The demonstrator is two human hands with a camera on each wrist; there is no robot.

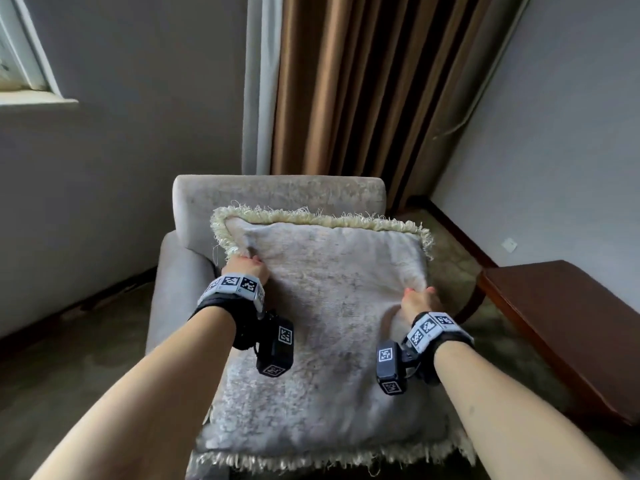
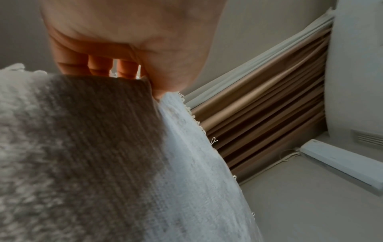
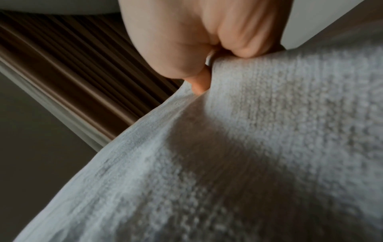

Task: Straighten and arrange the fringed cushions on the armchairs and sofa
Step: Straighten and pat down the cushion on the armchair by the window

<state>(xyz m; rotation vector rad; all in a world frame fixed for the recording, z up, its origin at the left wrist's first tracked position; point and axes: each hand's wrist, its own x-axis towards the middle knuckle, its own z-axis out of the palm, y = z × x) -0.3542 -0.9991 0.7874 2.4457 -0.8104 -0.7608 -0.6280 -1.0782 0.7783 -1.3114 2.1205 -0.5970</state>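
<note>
Grey plush fabric with a cream fringe all round, that's the cushion, and it's big, nearly covering the seat of the armchair it sits on. It lies tilted, top edge leaning toward the chair's backrest and bottom fringe hanging over the front edge of the seat. Both hands are on it. The left hand grips near the top left corner, just below the fringe, and the left wrist view shows its fingers curled behind the fabric with the thumb clamping from the front. The right hand holds the right side edge, noticeably lower than the left, and the right wrist view shows it pinching a bunched fold of fabric. So both are closed on the cushion, neither is loose. What matters for the next move, I'd say, is that the cushion sits between the hands and ahead of them, with the grips uneven: left up by the corner, right partway down the side. Its top edge also runs slightly downhill to the right against the backrest. My guess is it needs lifting and squaring so that edge runs level with the backrest. A brown curtain hangs behind the chair and a dark wooden table stands off its right side.
</note>
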